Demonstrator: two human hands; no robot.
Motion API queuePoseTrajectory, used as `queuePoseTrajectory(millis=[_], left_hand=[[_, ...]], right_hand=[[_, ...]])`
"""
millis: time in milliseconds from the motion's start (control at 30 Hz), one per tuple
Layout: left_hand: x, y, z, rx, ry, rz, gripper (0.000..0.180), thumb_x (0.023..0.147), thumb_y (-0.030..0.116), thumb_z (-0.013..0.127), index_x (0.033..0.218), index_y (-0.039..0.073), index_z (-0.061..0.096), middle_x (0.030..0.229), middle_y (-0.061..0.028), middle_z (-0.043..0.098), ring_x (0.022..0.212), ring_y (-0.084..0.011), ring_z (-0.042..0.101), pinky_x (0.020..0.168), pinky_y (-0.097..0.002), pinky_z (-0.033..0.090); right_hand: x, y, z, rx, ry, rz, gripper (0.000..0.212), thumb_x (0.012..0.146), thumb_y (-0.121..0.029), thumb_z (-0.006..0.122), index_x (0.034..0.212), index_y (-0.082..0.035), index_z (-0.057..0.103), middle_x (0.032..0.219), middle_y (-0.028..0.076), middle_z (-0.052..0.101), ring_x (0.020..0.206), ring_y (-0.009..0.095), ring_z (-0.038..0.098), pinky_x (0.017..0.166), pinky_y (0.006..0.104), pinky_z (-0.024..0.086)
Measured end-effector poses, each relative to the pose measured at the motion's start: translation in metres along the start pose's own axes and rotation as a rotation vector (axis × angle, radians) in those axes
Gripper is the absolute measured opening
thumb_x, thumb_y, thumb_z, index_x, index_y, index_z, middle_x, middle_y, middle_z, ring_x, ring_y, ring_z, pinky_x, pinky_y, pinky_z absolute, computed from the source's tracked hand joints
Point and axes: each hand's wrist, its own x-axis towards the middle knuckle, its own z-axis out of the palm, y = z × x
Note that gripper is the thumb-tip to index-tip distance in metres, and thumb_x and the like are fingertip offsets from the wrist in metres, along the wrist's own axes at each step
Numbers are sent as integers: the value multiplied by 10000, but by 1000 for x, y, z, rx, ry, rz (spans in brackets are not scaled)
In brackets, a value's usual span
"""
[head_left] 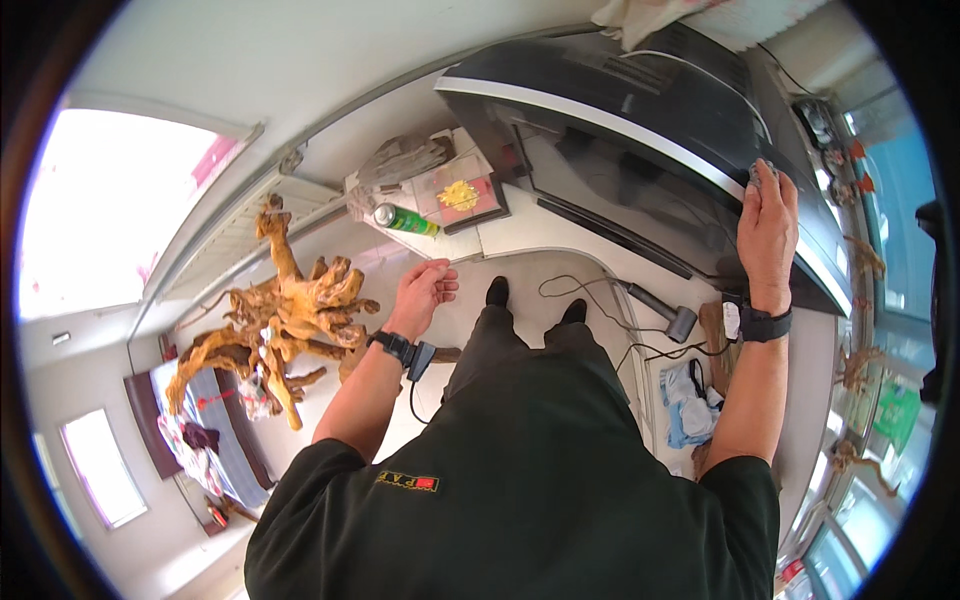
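My right hand [768, 235] is closed on a small grey crumpled cloth [762, 172], mostly covered by the fingers. It presses this at the top edge of a large black television [640, 190] with a silver strip, near the set's right end. My left hand [425, 298] hangs in the air, empty, its fingers loosely bent and apart. Beyond it a green spray can [406, 219] lies on its side on the white stand. Next to the can is a dark-edged box or book [478, 205] with a yellow pattern.
A gnarled wooden root carving [290, 310] stands to my left. On the low white stand to the right lie a dark hair dryer [665, 312] with its cord and a pale blue cloth [686, 405]. A white cable [700, 75] runs over the television. Windows line the right side.
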Motion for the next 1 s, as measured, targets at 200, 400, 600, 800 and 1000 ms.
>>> queuePoseTrajectory(millis=[200, 400, 600, 800, 1000], left_hand=[[18, 5, -22, 19, 108, 21, 285, 1062, 164, 669, 1313, 31, 644, 1093, -83, 738, 930, -191, 724, 823, -348, 607], [52, 19, -82, -25, 236, 20, 345, 1024, 170, 716, 1327, 28, 634, 1081, -77, 739, 912, -182, 724, 802, -339, 606], [89, 65, -163, -56, 215, 89, 379, 1016, 150, 737, 1355, 22, 626, 1088, -66, 747, 904, -167, 729, 799, -316, 596], [115, 80, -217, 33, 123, 179, 462, 964, 140, 807, 1363, -12, 632, 1119, -65, 736, 974, -131, 684, 841, -300, 575], [185, 94, -253, 194, 212, 289, 646, 924, 226, 852, 1465, -2, 581, 1363, -126, 662, 1157, -208, 648, 928, -342, 581]], right_hand=[[20, -62, 34, 80, -1, -135, 355, 1081, -115, 612, 1422, -59, 691, 1410, 259, 647, 1286, 442, 645, 1084, 465, 532], [0, -169, 54, 277, -123, -319, 378, 1048, -41, 665, 1425, -33, 690, 1429, 260, 645, 1259, 412, 684, 1042, 428, 564], [-47, -323, 144, 973, -532, 152, 474, 1014, -46, 746, 1461, -1, 598, 1287, 115, 707, 1131, 168, 674, 982, 324, 558], [-55, -436, 267, 1045, -807, 205, 428, 996, -131, 793, 1369, 10, 637, 1205, 82, 724, 1063, 142, 676, 961, 316, 557], [-15, -485, 377, 989, -816, 224, 448, 1016, -233, 791, 1360, 17, 653, 1197, 107, 758, 1071, 166, 699, 970, 335, 562]])
